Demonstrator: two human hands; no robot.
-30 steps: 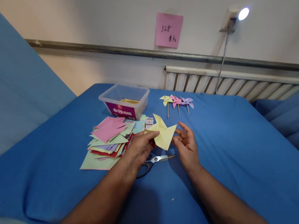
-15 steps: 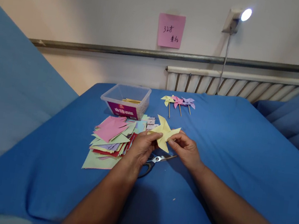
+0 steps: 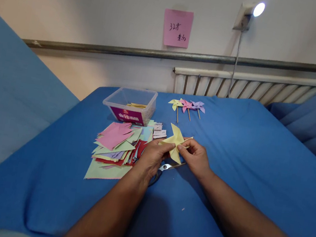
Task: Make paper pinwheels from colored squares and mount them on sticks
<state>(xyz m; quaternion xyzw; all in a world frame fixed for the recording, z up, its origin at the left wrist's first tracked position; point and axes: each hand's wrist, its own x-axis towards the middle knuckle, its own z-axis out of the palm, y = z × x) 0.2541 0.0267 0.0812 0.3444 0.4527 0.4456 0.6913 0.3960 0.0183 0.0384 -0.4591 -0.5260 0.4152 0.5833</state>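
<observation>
Between my two hands is a yellow paper pinwheel (image 3: 176, 137), its blades folded toward the middle. My left hand (image 3: 155, 154) is closed on its left side, thumb pressed near the centre. With thumb and fingertips, my right hand (image 3: 196, 156) pinches the right side of the same pinwheel close to the centre. No stick shows on it. Below the pinwheel a pair of scissors (image 3: 165, 168) lies on the blue cloth, its dark handles partly hidden by my left hand. A pile of coloured paper pieces (image 3: 114, 139) lies left of my left hand.
Behind the paper stands a clear plastic box (image 3: 150, 111) with wooden sticks (image 3: 136, 105) in it. Small white printed pieces (image 3: 159, 131) lie beside the pile. Three finished pinwheels on sticks (image 3: 187, 106) lie at the back of the blue-covered table (image 3: 257, 169).
My right thumb and fingers have moved inward to the pinwheel's centre, bringing the right blade in. The pinwheel is turned slightly. The whole view has shifted a little.
</observation>
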